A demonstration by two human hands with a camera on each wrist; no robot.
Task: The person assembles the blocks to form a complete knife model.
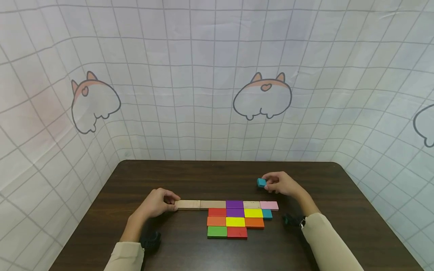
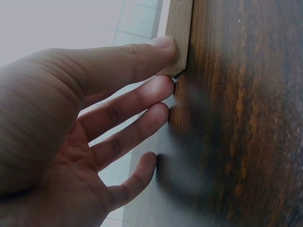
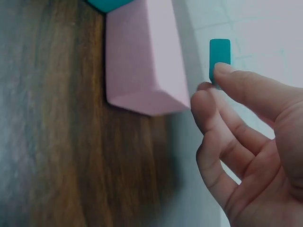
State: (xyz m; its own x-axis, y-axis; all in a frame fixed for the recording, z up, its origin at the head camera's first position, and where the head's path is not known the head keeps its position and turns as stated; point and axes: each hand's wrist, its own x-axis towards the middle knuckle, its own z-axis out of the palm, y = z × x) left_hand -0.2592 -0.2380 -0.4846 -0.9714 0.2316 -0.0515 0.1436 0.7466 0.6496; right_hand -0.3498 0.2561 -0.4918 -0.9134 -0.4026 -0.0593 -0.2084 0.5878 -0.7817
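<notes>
My left hand [image 1: 156, 204] pinches the left end of a plain wooden block [image 1: 188, 204], thumb on its near side; the other fingers spread beside it against the table in the left wrist view. Above the table, beyond the row's right part, my right hand [image 1: 282, 183] holds a small teal block [image 1: 261, 183] between thumb and fingertips. That block [image 3: 220, 56] shows upright in the right wrist view. The top row continues with another wooden block [image 1: 213, 204], a purple block [image 1: 234, 204], a pale wooden block [image 1: 251, 204] and a pink block [image 1: 269, 205].
Shorter rows of coloured blocks lie nearer, touching one another: a green block [image 1: 217, 232] at the front left, a red block [image 1: 237, 232] beside it, a second teal block [image 1: 267, 214] under the pink one. A grid-patterned curtain [image 1: 203, 94] surrounds the dark table [image 1: 183, 252].
</notes>
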